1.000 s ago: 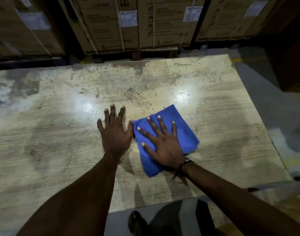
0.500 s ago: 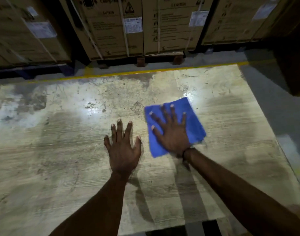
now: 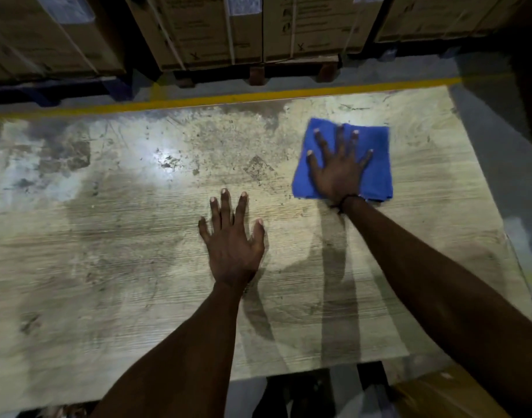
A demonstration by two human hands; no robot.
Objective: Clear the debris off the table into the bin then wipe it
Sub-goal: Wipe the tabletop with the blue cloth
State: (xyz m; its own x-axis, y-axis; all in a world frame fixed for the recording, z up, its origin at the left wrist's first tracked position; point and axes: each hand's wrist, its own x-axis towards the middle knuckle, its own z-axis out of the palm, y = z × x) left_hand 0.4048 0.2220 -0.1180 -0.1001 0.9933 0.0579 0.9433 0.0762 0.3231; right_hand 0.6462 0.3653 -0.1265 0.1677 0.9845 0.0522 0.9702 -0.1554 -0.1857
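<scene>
The right hand [image 3: 340, 173] lies flat with fingers spread on a folded blue cloth [image 3: 374, 164], pressing it onto the worn, wood-grain table [image 3: 107, 267] near the far right corner. The left hand [image 3: 233, 244] rests palm-down on the bare tabletop toward the middle, fingers straight and spread, holding nothing. Beyond the far edge run a yellow floor line [image 3: 258, 96] and strapped cardboard boxes [image 3: 198, 28].

Head view — close, steeply down over the table [image 3: 107, 267].
</scene>
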